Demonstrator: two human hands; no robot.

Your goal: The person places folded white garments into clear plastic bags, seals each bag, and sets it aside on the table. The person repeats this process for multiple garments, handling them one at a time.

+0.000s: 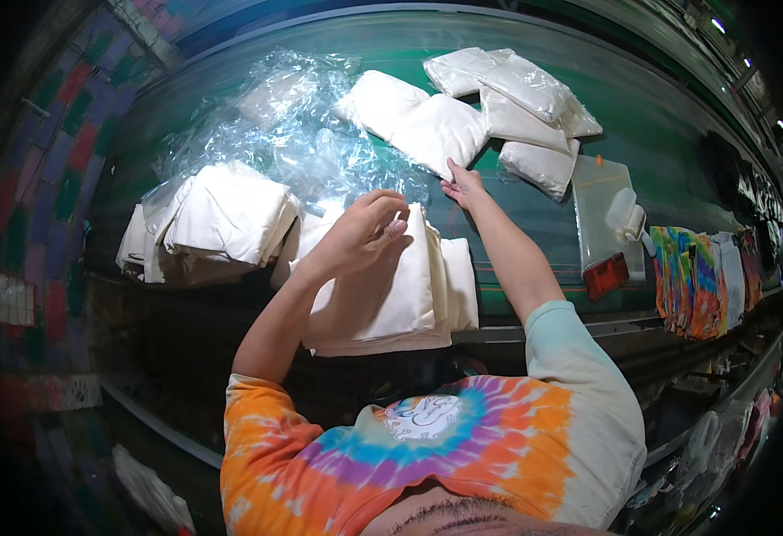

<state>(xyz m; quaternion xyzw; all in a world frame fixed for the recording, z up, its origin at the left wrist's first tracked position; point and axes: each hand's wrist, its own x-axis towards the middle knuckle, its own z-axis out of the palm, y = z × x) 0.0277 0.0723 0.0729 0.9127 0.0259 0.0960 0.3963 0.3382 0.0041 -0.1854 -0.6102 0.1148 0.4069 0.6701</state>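
My right hand reaches forward and pinches the near corner of a white packet of folded cloth. Loosely curled, my left hand is above a stack of folded cream cloth at the table's near edge. Its fingers and thumb are apart, and nothing shows between them. Beyond that hand spreads a loose heap of clear plastic bags. Another pile of folded cream cloth sits to the left, partly in clear plastic.
Several more white packets lie stacked at the far right of the green table. Nearer stand a translucent flat case, a dark red phone-like object and tie-dyed cloth hanging over the edge. A tiled wall rises at left.
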